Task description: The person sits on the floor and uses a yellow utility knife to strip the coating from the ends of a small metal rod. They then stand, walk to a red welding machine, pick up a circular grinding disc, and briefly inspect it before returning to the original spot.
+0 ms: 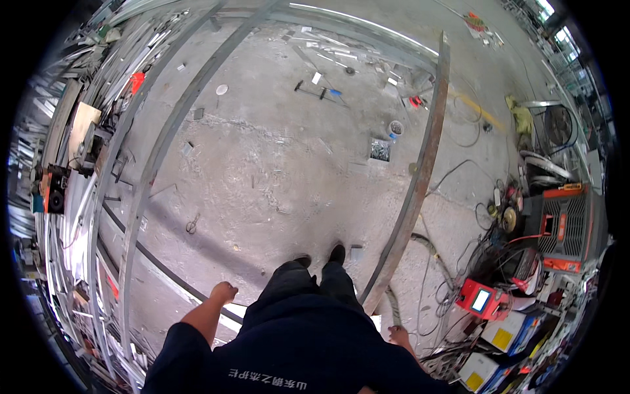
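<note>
My left hand hangs at my left side with its fingers curled in, and nothing shows in it. Under it runs a dark metal bar, with a white strip close to my leg. Out to my right, my right hand is lowered, its fingers curled and partly hidden, with no held thing visible. Nearest to that hand are a thick cable and the lower end of a rusty steel beam. I stand on the concrete floor inside a large frame of steel beams; a grey beam forms its left side.
Metal offcuts and a box of small metal parts lie ahead on the floor. Long metal profiles are piled at left. To the right stand an orange-and-grey machine, a red box with a screen and tangled cables.
</note>
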